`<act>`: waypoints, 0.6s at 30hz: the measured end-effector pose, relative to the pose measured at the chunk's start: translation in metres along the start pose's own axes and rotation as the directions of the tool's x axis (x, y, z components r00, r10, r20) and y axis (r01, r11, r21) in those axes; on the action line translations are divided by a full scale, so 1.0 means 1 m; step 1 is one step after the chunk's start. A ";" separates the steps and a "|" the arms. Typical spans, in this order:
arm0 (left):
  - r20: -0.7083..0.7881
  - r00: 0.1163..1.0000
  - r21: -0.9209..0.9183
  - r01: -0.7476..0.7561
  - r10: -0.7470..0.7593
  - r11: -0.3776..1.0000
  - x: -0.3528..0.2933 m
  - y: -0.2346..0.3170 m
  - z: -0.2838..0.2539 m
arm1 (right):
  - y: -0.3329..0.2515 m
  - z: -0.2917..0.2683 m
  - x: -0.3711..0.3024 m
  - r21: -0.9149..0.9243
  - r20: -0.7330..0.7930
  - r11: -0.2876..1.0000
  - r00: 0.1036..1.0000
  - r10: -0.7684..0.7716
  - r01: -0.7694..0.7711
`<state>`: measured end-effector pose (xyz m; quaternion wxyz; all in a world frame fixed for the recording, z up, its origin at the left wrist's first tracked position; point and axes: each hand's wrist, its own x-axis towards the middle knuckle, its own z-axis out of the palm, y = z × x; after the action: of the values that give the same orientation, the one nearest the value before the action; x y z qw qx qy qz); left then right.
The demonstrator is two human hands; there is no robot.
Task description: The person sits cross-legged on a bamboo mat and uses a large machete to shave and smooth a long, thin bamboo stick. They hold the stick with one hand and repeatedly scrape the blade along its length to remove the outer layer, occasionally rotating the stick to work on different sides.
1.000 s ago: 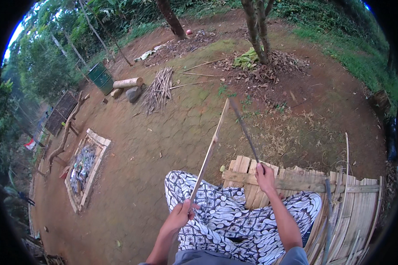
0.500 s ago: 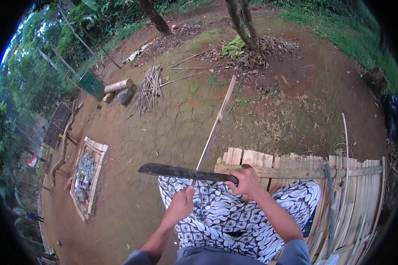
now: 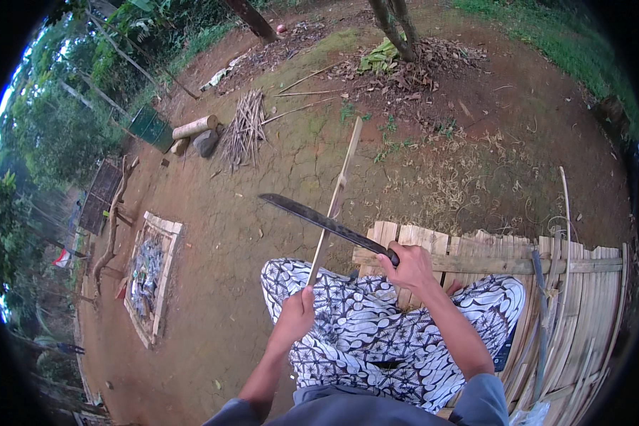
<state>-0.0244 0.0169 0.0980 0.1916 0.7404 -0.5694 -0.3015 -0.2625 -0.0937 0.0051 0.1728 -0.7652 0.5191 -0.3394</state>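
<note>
My left hand (image 3: 295, 316) is closed around the lower end of a long, pale bamboo strip (image 3: 343, 177), which points up and away from me over the dirt. In my right hand (image 3: 410, 268) I grip the dark handle of a machete (image 3: 319, 219). Its long black blade slants up to the left and crosses the strip partway along its length. Whether the edge bites into the bamboo or only rests against it, I cannot tell. Below both hands lie my crossed legs in black-and-white patterned cloth (image 3: 355, 326).
I sit at a slatted bamboo platform (image 3: 582, 305) with loose strips on its right side. Curly shavings (image 3: 468, 177) litter the ground ahead. Farther off are a stick pile (image 3: 245, 131), a log (image 3: 195, 126), a green drum (image 3: 150, 129), a tree (image 3: 394, 28) and a framed litter pit (image 3: 165, 273).
The machete has moved away from me along the strip, and its blade now slants more steeply up to the left. My right hand has risen; the left still grips the strip.
</note>
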 end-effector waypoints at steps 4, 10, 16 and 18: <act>0.006 1.000 -0.027 -0.016 0.016 1.000 -0.004 -0.006 -0.003 | -0.022 -0.001 -0.009 0.061 -0.062 0.988 0.988 -0.141 0.145; 0.002 0.996 0.110 -0.085 0.086 0.990 -0.022 0.003 -0.002 | -0.007 0.002 0.000 0.029 0.052 0.978 0.976 -0.210 0.209; -0.058 0.996 0.152 -0.058 0.067 0.987 -0.024 0.000 -0.017 | 0.004 -0.011 0.013 0.040 0.003 0.999 1.000 0.017 -0.017; -0.018 1.000 0.138 -0.015 0.018 0.990 -0.027 0.016 -0.015 | -0.004 0.000 -0.011 0.041 -0.071 0.986 0.985 -0.160 0.163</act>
<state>-0.0305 0.0370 0.1253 0.1478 0.7499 -0.5932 -0.2528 -0.2622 -0.0823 0.0035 0.1448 -0.7887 0.4529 -0.3897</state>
